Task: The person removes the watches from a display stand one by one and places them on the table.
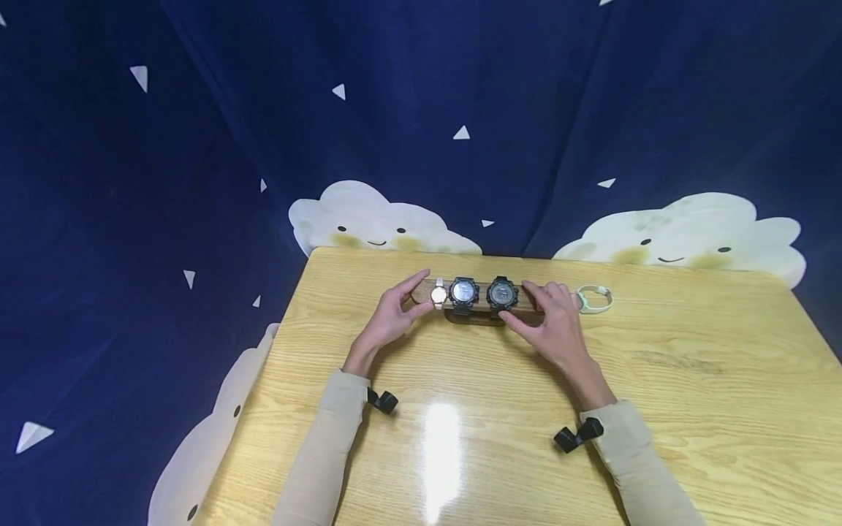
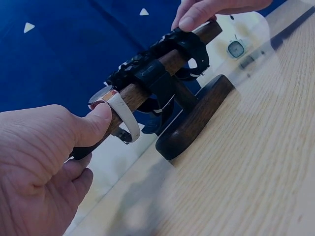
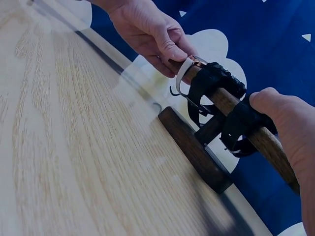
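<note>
A dark wooden watch stand with a raised bar stands on the table. The left hand grips the bar's left end, its thumb at the white-strapped watch and its fingers under the bar. Beside that watch, a black watch is strapped round the bar. A second black watch sits on the bar further right. The right hand holds this one, thumb at its lower strap and fingers behind; in the right wrist view its thumb presses against the black band. The right hand's other fingers are hidden there.
A pale green watch lies on the wooden table, just right of the right hand. Behind the table's back edge hangs a dark blue curtain with clouds and white triangles.
</note>
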`<state>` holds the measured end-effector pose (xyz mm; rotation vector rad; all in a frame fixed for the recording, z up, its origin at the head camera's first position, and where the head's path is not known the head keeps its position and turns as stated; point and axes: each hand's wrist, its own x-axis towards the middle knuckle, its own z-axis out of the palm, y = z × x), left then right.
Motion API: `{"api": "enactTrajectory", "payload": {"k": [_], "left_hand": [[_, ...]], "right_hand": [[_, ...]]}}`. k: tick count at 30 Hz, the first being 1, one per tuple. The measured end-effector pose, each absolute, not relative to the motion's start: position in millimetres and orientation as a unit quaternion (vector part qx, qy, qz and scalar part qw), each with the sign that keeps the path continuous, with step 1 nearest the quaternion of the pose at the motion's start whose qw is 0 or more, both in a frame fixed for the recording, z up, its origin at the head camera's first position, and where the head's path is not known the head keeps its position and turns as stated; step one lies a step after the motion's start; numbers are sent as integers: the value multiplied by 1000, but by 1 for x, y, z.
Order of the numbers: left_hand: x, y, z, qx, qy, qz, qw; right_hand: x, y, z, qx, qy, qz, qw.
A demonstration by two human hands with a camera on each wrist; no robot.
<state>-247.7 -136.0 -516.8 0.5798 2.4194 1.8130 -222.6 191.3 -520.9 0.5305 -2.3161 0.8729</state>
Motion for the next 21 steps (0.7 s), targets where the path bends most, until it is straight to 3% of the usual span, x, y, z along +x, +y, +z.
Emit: {"api": "enactTrajectory", "payload": {"k": [21], "left_hand": [[-248,-136,-515,187,781,595,40]], "right_hand": [[-228,183,-518,206,-870,327,305]]}}
